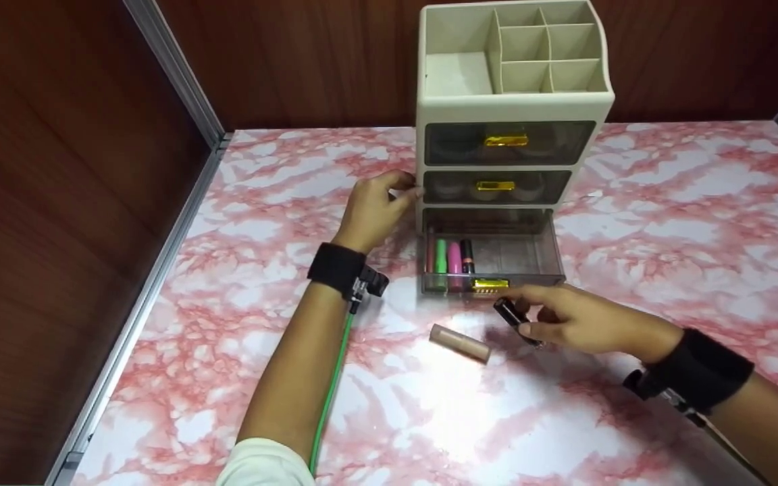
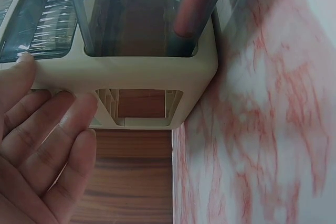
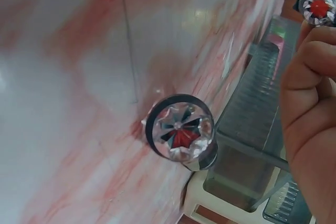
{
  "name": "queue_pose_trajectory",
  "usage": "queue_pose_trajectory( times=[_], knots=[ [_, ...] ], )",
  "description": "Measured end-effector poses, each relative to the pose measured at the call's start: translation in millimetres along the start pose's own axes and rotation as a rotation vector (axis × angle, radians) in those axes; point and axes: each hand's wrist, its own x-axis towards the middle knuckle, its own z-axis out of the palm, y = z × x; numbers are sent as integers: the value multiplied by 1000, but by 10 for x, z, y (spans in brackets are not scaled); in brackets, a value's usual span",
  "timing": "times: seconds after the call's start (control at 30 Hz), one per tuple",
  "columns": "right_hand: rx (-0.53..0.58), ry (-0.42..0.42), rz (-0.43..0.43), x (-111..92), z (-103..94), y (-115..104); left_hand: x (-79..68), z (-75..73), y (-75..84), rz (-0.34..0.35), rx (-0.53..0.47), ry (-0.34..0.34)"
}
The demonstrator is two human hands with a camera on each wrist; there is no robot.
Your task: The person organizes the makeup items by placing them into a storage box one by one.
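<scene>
A cream cabinet [image 1: 514, 108] stands on the table, its bottom drawer [image 1: 514, 253] pulled out. Inside that drawer, toward its left, lie a green tube [image 1: 441, 255], a pink tube [image 1: 455, 258] and a black tube with a copper-coloured band [image 1: 467, 255]. My left hand [image 1: 377, 202] touches the cabinet's left front edge with relaxed fingers. Just before the drawer, my right hand [image 1: 581, 317] pinches a black lipstick tube [image 1: 512, 314]; its clear faceted end [image 3: 317, 8] shows in the right wrist view. A beige tube [image 1: 460, 344] lies on the table beside it.
A second clear faceted end [image 3: 180, 129] appears in the right wrist view; I cannot tell what supports it. Two closed drawers with gold handles [image 1: 506, 140] sit above the open one. Divided compartments [image 1: 524, 44] top the cabinet. Brown panels [image 1: 321, 61] bound the marbled table.
</scene>
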Motion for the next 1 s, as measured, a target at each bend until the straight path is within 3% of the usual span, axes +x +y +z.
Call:
queue_pose_trajectory(
  times=[0.47, 1.0],
  knots=[
    [98, 53, 70, -4, 18, -14, 1, -1, 16, -12, -15, -11],
    [-67, 287, 17, 13, -40, -47, -4, 0, 7, -9, -14, -14]
  ],
)
